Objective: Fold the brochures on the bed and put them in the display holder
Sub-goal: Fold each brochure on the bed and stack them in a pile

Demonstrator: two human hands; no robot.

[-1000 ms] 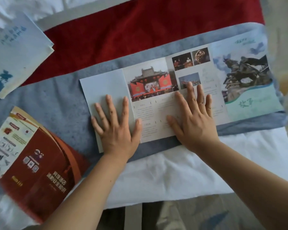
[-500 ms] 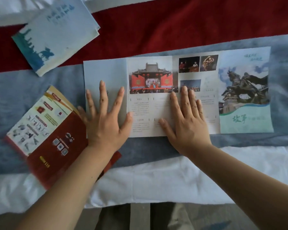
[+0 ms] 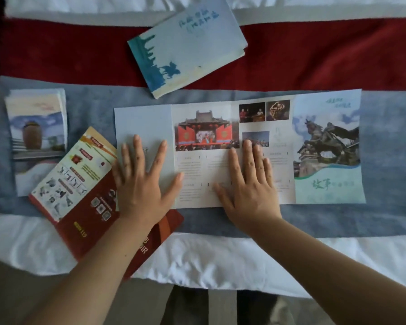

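Brochure (image 3: 204, 170) lay under left hand (image 3: 143, 186) and right hand (image 3: 251, 193), fingers (image 3: 247, 156) flat, gripping nothing; its three-o'clock panel needed a square crease.

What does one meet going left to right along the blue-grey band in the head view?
Pale stack of folded brochures with a brown jar picture → red-and-orange glossy brochure → left hand → right hand → horse-statue end panel of the unfolded paper brochure.

Soft, dim, even daylight; faint shadows, slightly blurred, dark left edge
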